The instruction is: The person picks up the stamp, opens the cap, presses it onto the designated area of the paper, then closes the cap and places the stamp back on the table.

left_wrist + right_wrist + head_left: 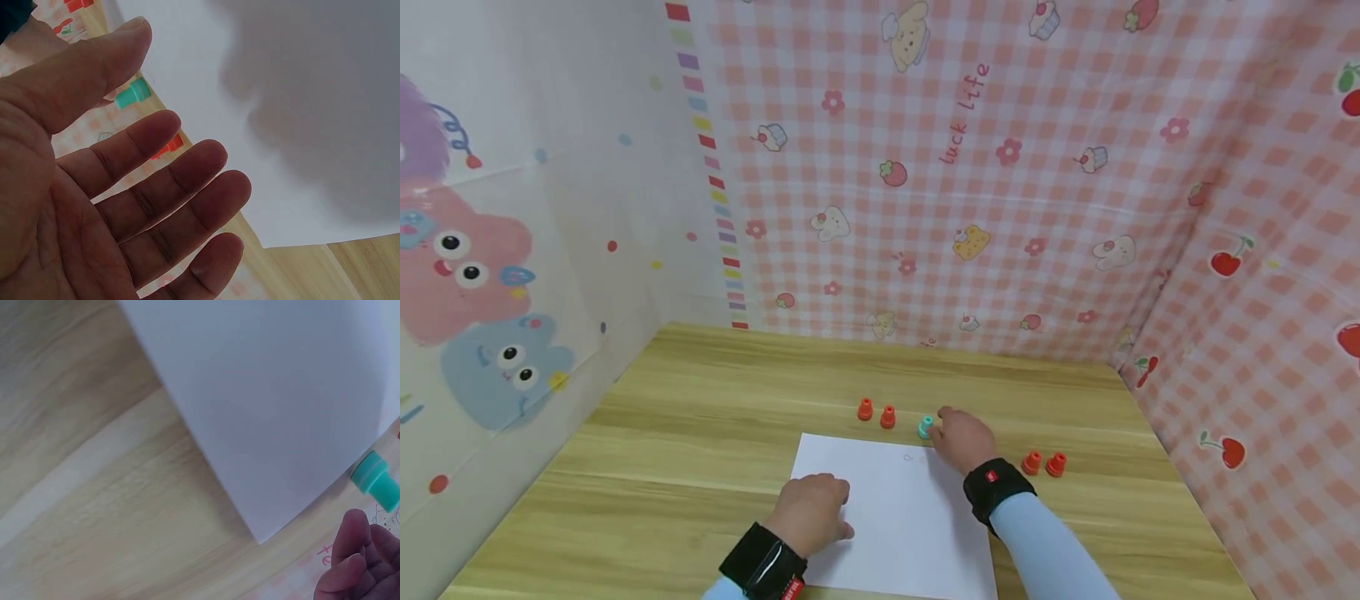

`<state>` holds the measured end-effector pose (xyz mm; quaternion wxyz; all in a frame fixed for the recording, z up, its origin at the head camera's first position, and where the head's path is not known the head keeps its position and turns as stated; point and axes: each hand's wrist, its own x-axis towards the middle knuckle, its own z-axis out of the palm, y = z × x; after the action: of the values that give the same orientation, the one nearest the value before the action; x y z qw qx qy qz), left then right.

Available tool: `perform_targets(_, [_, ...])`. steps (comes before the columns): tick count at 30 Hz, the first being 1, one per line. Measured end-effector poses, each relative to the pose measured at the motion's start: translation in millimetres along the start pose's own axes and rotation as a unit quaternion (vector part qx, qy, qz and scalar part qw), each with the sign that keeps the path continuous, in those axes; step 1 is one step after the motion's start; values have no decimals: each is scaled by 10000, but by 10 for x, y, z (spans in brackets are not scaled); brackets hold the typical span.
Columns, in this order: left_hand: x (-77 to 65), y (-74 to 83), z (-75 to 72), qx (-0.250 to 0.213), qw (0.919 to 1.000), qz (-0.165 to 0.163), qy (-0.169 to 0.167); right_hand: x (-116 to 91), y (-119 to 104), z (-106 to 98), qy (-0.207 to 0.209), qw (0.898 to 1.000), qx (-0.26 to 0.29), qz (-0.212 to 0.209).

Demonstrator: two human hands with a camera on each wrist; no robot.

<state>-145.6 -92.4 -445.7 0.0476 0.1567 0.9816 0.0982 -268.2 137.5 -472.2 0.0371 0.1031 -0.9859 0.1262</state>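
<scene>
A small teal stamp with a round base and a narrower knob stands just beyond the far edge of a white sheet of paper. My right hand is right beside the stamp, its fingertips close to it; in the right wrist view a small gap shows between the fingers and the teal stamp. Over the left side of the sheet hovers my left hand, holding nothing, its fingers spread and slightly bent. The paper bears a faint small mark near its far edge.
Two red stamps stand left of the teal one, beyond the paper. Another red pair is on the right, near my right wrist. The wood-grain table meets a pink checked cloth wall behind.
</scene>
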Motion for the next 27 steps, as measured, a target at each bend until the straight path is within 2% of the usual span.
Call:
perform_targets(10, [-16, -17, -18, -117, 9992, -228, -293, 70, -113, 27, -79, 9999, -68, -116])
perform_targets(15, [-29, -30, -16, -132, 9992, -260, -258, 95, -137, 56, 10, 9996, -99, -260])
perform_targets(20, [-44, -52, -10, -92, 9994, -247, -205, 94, -142, 98, 203, 9978, -187, -599])
perform_targets(27, [-62, -67, -9, -36, 9996, -261, -126, 126, -131, 131, 194, 9975, -287, -623])
